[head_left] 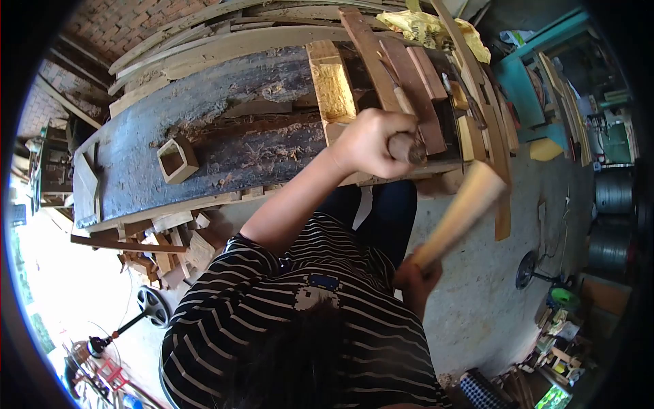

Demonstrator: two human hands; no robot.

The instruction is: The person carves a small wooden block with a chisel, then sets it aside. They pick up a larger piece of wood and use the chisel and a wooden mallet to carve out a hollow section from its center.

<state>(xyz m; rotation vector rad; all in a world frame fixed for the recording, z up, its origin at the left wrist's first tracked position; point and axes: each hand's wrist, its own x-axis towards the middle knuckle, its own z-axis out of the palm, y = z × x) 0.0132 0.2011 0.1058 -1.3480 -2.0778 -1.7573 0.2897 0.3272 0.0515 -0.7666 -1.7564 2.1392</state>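
Observation:
My left hand [375,143] is closed around the wooden handle of a chisel [403,147], its butt end facing up toward me. The blade is hidden below the fist. My right hand [417,274] grips the thin end of a pale wooden mallet [463,208], whose thick end is raised, slightly blurred, to the right of the chisel. Just beyond my left wrist lies a wooden block with a hollowed trough [336,92], partly covered by the hand. A second wooden-handled tool [403,99] rests on the reddish boards behind the fist.
The dark, worn workbench [252,88] carries shavings and a small hollow wooden box [178,160]. Reddish boards [422,112] and several hand tools lie at its right end, with a yellow sack [426,27] behind. Offcuts [163,249] are piled under the left side.

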